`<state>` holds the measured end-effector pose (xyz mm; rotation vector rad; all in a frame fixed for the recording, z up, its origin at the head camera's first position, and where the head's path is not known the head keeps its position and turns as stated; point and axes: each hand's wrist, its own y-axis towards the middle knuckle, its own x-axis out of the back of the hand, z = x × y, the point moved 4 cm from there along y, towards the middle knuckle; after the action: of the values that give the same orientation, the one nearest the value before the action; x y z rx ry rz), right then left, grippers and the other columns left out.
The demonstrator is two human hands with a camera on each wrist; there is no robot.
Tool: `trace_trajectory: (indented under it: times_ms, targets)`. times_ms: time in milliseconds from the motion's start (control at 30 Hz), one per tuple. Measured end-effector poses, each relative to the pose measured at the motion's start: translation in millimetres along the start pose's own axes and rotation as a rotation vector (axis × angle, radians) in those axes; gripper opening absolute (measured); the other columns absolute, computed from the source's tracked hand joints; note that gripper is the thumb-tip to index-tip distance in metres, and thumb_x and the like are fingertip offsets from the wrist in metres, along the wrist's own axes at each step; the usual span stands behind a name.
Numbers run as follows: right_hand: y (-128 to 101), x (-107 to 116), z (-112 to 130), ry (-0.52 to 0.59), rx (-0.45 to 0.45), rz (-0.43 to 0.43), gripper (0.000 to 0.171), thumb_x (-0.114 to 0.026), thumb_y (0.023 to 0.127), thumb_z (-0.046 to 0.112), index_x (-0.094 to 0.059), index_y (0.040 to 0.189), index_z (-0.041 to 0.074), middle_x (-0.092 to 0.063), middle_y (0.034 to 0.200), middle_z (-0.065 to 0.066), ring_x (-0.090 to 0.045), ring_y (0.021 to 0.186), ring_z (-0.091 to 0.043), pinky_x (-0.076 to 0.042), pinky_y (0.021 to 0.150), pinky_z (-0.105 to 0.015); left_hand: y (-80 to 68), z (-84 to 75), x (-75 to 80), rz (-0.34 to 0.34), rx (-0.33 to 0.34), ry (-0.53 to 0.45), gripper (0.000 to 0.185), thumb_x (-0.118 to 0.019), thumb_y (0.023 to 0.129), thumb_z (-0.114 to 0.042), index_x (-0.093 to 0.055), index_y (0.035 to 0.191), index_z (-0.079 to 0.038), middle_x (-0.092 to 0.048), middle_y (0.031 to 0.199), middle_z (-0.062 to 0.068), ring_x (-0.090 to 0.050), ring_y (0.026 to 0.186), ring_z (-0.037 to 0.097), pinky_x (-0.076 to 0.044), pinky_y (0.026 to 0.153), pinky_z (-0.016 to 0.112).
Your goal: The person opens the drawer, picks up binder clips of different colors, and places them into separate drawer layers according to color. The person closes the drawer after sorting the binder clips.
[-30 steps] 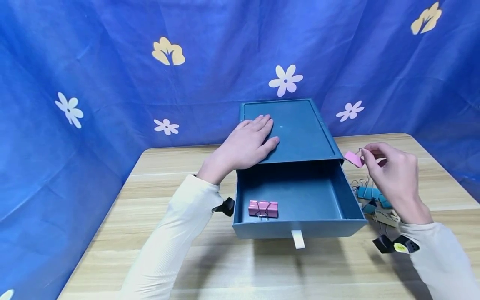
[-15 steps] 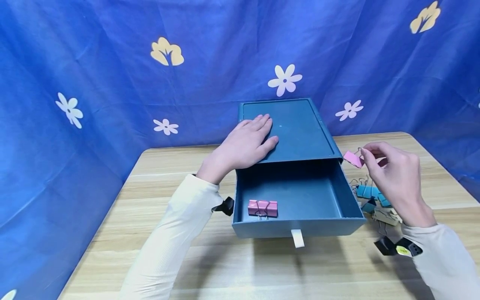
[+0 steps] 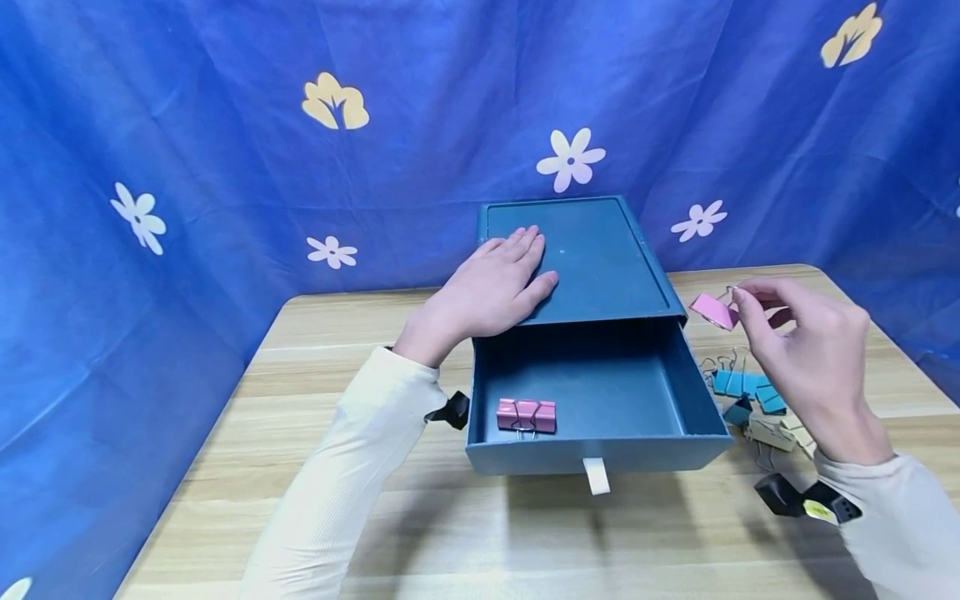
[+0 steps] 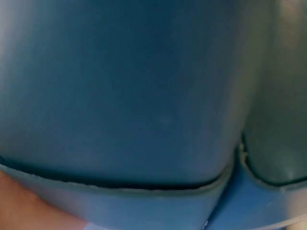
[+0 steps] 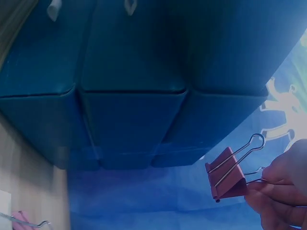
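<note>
- Leftmost, the left hand [image 3: 491, 287] lies flat, fingers straight and together, on the lid of the dark teal rectangular drawer box [image 3: 592, 258]; it presses on it and grips nothing. A cream ribbed sleeve [image 3: 352, 467] covers the forearm.
- Below that hand the box's open teal drawer [image 3: 622, 392] is pulled toward the viewer, a small white pull tab [image 3: 596, 477] hanging from its front wall.
- Inside the drawer, by its front left corner, lie pink metal binder clips [image 3: 527, 415] side by side, seemingly 3; their wire handles are mostly hidden under them.
- Just off the box's right edge, the small pink metal binder clip [image 3: 713, 310] is held in the air above the pale wooden table [image 3: 375, 533], well clear of the drawer. The right wrist view shows it best: a folded pink body with 2 silver wire loop handles, 1 spread free, the other pinched.
- Next, the right hand [image 3: 813, 358] pinches that clip by its wire handle between thumb and fingertips, the other fingers curled loosely.
- Under that hand sits a loose pile of teal and beige binder clips [image 3: 753, 404] on the table, partly hidden by the wrist, so their count cannot be told.
- Lastly, the left wrist view is blurred teal surface only, the hand barely in it.
</note>
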<state>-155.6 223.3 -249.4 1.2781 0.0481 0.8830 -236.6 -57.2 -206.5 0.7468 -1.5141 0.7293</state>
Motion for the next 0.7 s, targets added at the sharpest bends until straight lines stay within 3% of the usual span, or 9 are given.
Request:
trace_trajectory:
  times_ms: [400,700]
  targets:
    - [6,11,18,0.005,0.040,-0.028,0.014,-0.069,0.083,0.007,-0.074,0.090,-0.005,-0.071,0.076,-0.015,-0.047,0.074,0.022,-0.035,0.066,-0.002,-0.1,-0.4,1.7,-0.012,-0.004,0.005,0.063,-0.028,0.105,-0.041,-0.018,0.153,-0.002,-0.014,0.160,0.012,-0.008,0.148,0.023,-0.006,0.118,0.035]
    - [2,15,29,0.027,0.084,-0.099,0.021,-0.068,0.085,0.017,-0.075,0.087,-0.004,-0.071,0.074,-0.013,-0.055,0.067,0.009,-0.035,0.066,-0.003,-1.0,0.6,-0.3,-0.009,0.020,-0.024,0.062,-0.027,0.105,-0.043,-0.018,0.154,-0.007,-0.013,0.161,0.007,-0.008,0.148,0.019,0.003,0.117,0.044]
